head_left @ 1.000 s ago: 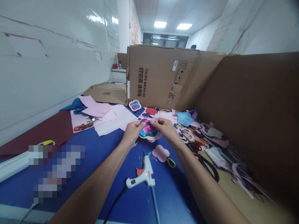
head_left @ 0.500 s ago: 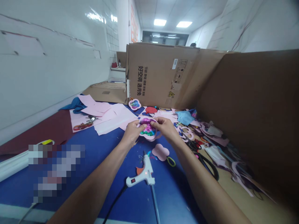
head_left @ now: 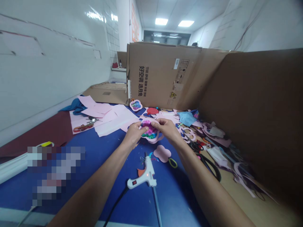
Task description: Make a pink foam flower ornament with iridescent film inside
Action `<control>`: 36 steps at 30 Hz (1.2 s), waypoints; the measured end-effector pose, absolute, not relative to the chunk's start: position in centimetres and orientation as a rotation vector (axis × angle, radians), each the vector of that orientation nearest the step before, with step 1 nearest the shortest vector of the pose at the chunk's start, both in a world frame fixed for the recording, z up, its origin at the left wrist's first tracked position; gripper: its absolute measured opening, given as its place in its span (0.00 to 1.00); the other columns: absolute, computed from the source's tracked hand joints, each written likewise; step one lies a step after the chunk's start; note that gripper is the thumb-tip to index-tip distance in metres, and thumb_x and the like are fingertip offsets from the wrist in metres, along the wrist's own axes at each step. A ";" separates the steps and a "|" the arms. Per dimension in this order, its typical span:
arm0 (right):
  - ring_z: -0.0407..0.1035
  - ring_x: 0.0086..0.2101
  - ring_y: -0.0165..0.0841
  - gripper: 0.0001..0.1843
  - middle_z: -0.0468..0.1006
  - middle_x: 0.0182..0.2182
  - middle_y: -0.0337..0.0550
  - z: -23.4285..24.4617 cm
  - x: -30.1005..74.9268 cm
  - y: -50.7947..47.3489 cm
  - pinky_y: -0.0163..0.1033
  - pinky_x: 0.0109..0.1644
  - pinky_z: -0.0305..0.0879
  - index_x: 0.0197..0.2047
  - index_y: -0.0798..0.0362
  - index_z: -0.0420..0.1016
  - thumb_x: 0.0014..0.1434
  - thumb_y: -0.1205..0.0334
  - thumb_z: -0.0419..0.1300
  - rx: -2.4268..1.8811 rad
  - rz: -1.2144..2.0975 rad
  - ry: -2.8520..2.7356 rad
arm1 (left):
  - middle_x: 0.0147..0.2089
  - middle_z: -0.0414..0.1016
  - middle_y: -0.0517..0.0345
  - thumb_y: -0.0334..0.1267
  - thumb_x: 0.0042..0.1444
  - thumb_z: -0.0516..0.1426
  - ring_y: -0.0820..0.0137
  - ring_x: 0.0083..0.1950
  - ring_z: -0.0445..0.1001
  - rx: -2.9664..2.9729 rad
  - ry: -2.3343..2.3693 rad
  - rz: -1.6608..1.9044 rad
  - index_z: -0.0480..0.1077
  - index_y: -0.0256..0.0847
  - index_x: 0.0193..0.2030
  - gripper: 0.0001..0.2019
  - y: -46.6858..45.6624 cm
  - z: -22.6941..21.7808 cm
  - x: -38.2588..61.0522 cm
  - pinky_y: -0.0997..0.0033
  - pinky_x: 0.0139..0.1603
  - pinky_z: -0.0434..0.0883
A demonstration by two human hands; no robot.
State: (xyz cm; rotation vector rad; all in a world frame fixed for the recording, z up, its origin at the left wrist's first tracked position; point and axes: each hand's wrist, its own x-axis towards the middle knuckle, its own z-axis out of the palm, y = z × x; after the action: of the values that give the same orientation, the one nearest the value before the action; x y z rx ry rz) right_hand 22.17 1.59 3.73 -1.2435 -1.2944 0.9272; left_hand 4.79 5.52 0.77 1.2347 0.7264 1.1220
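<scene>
My left hand point(head_left: 133, 134) and my right hand point(head_left: 165, 128) both pinch a pink flower-shaped paper piece point(head_left: 150, 133) with a purple, pink and green centre, held just above the blue table point(head_left: 113, 164). Fingers of both hands press on its upper edge. A plain pink flower cutout point(head_left: 162, 153) lies on the table just below it. A white glue gun point(head_left: 145, 175) with a black cord rests nearer to me, between my forearms.
Pink paper sheets point(head_left: 111, 118) and pliers point(head_left: 82, 127) lie at the left. A finished flower piece point(head_left: 136, 105) leans by the cardboard box point(head_left: 163, 75). Black scissors point(head_left: 208, 164) and pink scraps point(head_left: 213, 135) crowd the right side, bounded by a cardboard wall point(head_left: 255, 113).
The view has shifted slightly; my hands keep pinching the flower piece, with the fingers working a little along its top edge.
</scene>
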 end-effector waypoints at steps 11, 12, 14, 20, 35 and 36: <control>0.70 0.23 0.34 0.20 0.78 0.24 0.41 3.5 22.1 1.7 0.36 0.22 0.64 0.30 0.52 0.77 0.50 0.42 0.71 -1.315 0.883 -1.261 | 0.26 0.80 0.58 0.47 0.42 0.75 0.64 0.26 0.78 1.155 0.795 1.058 0.81 0.40 0.36 0.18 5.3 0.1 5.3 0.67 0.30 0.74; 0.70 0.23 0.34 0.20 0.78 0.24 0.41 3.5 22.1 1.7 0.36 0.22 0.64 0.29 0.52 0.77 0.49 0.43 0.70 -1.311 0.878 -1.262 | 0.27 0.80 0.58 0.48 0.41 0.76 0.64 0.26 0.78 1.146 0.797 1.044 0.81 0.40 0.36 0.19 5.3 0.0 5.3 0.67 0.30 0.75; 0.70 0.24 0.34 0.19 0.78 0.24 0.41 3.5 22.2 1.7 0.36 0.24 0.64 0.29 0.52 0.77 0.50 0.43 0.70 -1.302 0.864 -1.266 | 0.28 0.81 0.57 0.47 0.40 0.77 0.64 0.26 0.79 1.144 0.795 1.018 0.81 0.39 0.37 0.21 5.3 -0.1 5.3 0.65 0.31 0.77; 0.68 0.23 0.32 0.18 0.78 0.23 0.40 3.6 22.3 1.6 0.35 0.24 0.64 0.28 0.51 0.76 0.50 0.45 0.71 -1.326 0.889 -1.293 | 0.31 0.84 0.51 0.48 0.38 0.78 0.64 0.29 0.80 1.155 0.751 0.990 0.83 0.36 0.39 0.24 5.6 0.2 4.8 0.68 0.32 0.76; 0.67 0.25 0.32 0.20 0.77 0.23 0.39 3.5 22.4 1.8 0.36 0.30 0.63 0.27 0.52 0.76 0.49 0.44 0.73 -1.272 0.881 -1.391 | 0.26 0.80 0.53 0.53 0.40 0.77 0.70 0.24 0.72 1.077 0.746 1.082 0.83 0.34 0.33 0.24 5.5 0.8 4.6 0.71 0.26 0.67; 0.67 0.25 0.32 0.20 0.78 0.23 0.39 3.5 22.5 1.8 0.36 0.29 0.63 0.27 0.51 0.76 0.50 0.44 0.72 -1.285 0.887 -1.402 | 0.26 0.80 0.52 0.53 0.40 0.77 0.70 0.24 0.73 1.082 0.746 1.080 0.83 0.34 0.33 0.24 5.5 0.8 4.5 0.71 0.26 0.67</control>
State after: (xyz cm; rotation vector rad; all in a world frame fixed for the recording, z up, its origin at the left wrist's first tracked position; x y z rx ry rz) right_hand 22.45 1.77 3.53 -1.2851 -1.4016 0.8867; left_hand 4.54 5.49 0.79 1.0820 0.7465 1.0798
